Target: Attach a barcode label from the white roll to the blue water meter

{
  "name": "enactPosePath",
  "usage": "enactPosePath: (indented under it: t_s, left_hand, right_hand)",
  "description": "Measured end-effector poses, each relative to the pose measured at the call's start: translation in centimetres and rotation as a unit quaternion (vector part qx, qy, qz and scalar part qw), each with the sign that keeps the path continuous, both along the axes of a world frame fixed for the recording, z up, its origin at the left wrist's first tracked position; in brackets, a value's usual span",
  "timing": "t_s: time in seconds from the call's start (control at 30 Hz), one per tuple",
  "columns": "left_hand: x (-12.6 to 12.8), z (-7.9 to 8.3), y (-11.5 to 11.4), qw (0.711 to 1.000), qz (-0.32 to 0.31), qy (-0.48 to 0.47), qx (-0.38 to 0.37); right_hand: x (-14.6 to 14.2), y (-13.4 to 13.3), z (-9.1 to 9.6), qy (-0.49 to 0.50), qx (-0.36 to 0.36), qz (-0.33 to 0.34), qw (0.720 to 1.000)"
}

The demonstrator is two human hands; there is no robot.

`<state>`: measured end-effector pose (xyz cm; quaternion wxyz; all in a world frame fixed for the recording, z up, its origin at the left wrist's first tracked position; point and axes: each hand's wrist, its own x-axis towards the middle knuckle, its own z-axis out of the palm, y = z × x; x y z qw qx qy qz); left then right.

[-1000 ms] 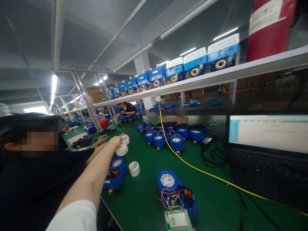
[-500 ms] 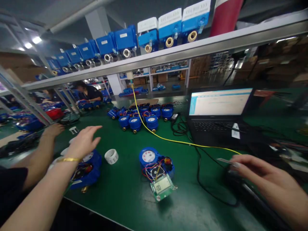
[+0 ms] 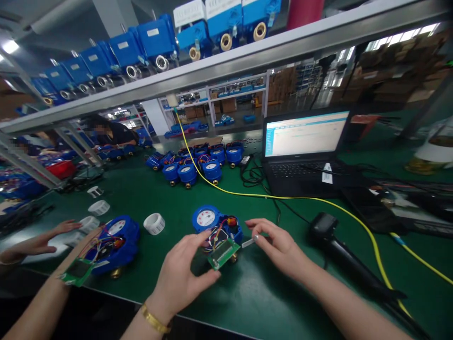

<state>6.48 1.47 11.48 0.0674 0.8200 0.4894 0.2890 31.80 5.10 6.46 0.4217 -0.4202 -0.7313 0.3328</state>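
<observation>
A blue water meter (image 3: 207, 218) with a white dial lies on the green bench in front of me, its wires exposed. A green circuit board (image 3: 223, 253) hangs off its near side. My left hand (image 3: 182, 271), wearing a gold bracelet, curls round the board's left edge with finger and thumb. My right hand (image 3: 279, 245) pinches a small pale strip (image 3: 248, 242) just right of the meter.
A co-worker's hands (image 3: 38, 243) and a second open meter (image 3: 118, 236) are at the left, with white tape rolls (image 3: 154, 223) nearby. Further off are several blue meters (image 3: 187, 172), a yellow cable (image 3: 283, 197), an open laptop (image 3: 304, 141), a black handheld scanner (image 3: 325, 226) and a shelf (image 3: 212, 66) overhead.
My view swung from the left down to the bench. My left hand came back from the tape rolls to the meter's board. My right hand came in from the scanner side, now holding the strip.
</observation>
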Motion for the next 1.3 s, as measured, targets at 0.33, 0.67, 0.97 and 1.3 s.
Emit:
enactPosePath:
  t_s: [0.33,0.67,0.97,1.3]
  left_hand:
    - [2.0,0.7,1.0,0.936,0.134,-0.287,-0.154]
    - [2.7,1.0,0.7,0.929,0.158,-0.306,-0.133]
    - [2.8,0.8,0.5,0.933,0.162,-0.299,-0.120]
    - [2.6,0.6,0.4,0.930,0.172,-0.298,-0.127]
  right_hand:
    - [-3.2,-1.4,0.9,-0.034,0.046,-0.006,0.998]
    - [-4.5,-1.2,-0.2,-0.018,0.090,-0.063,0.994]
    - [-4.7,-1.1,-0.5,0.008,0.092,-0.082,0.992]
    - [-5.1,-1.2,-0.5,0.015,0.097,-0.097,0.990]
